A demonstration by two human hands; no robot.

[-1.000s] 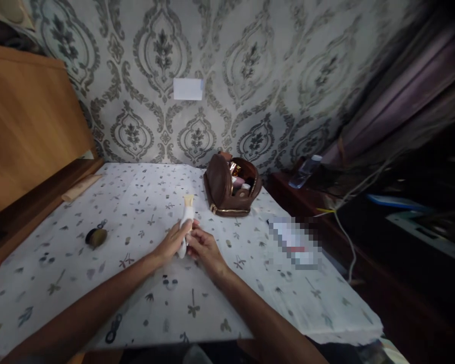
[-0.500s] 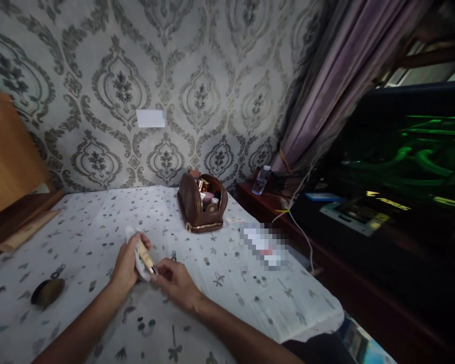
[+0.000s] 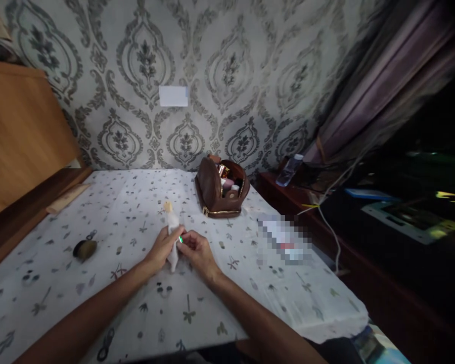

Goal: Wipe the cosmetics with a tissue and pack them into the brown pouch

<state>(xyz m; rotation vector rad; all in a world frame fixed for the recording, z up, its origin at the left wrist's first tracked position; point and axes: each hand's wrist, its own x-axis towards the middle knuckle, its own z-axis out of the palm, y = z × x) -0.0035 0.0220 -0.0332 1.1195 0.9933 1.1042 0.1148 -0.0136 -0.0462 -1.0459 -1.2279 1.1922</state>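
Note:
My left hand [image 3: 161, 249] is closed around a white tissue [image 3: 173, 222], which stands up above the fingers and hangs below them. A beige patch shows at the tissue's upper end; I cannot tell whether it is part of the tube or a stain. Most of the slim cosmetic tube is hidden by the tissue and fingers. One small shiny end of the cosmetic tube [image 3: 181, 239] glints between my hands. My right hand [image 3: 200, 253] pinches at that end with thumb and fingertips, close against the left hand.
An unzipped brown makeup bag [image 3: 220, 194] filled with cosmetics stands behind my hands on the patterned white cloth [image 3: 136, 194]. A dark round object [image 3: 85, 249] lies left, a blurred-out item [image 3: 286, 237] right. Beyond are a water bottle [image 3: 289, 171] and a white cable [image 3: 331, 227].
The camera view has shifted left and down. The beige tube, plainly visible between my hands before, is now mostly covered, and the tissue stands more upright in my left hand.

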